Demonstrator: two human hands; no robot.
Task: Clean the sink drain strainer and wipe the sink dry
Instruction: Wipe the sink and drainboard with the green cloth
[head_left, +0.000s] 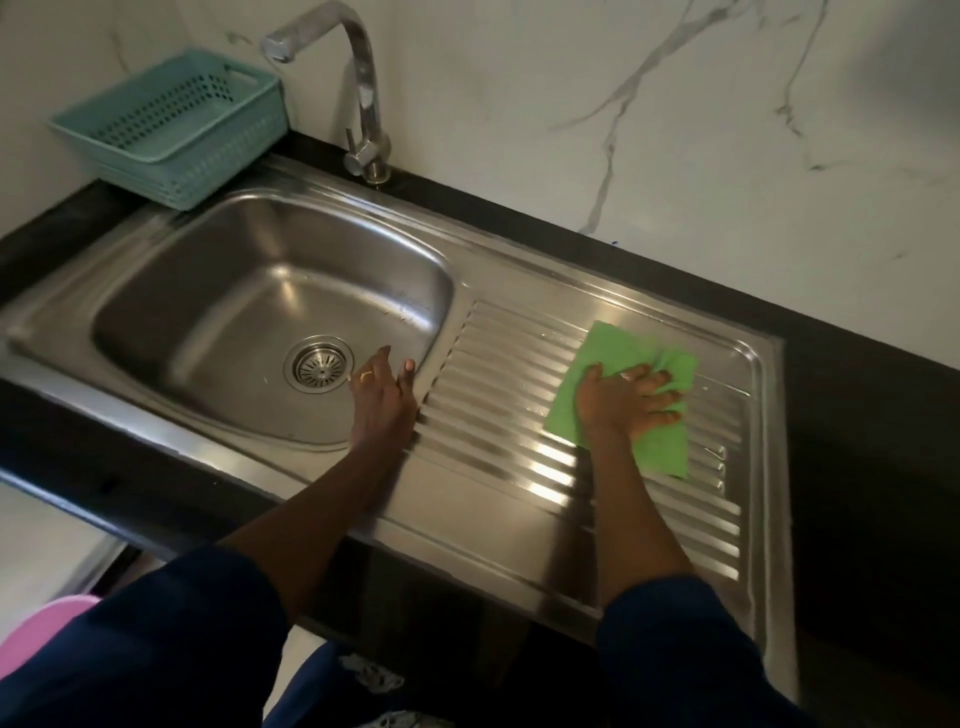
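Note:
A steel sink (218, 306) has a round drain strainer (318, 365) seated in the bowl's floor. To the right lies its ribbed drainboard (498, 405). A green cloth (623, 400) is spread on the drainboard, and my right hand (623, 400) presses flat on it with fingers spread. My left hand (382, 387) rests on the bowl's right rim, fingers straight and reaching down the inner wall, just right of the strainer. It holds nothing.
A teal perforated basket (171, 124) stands at the sink's back left corner. A chrome faucet (363, 104) rises behind the bowl, spout over the basket side. Black countertop (857, 415) surrounds the sink; a marbled wall (675, 130) stands behind. Something pink (36, 629) sits low left.

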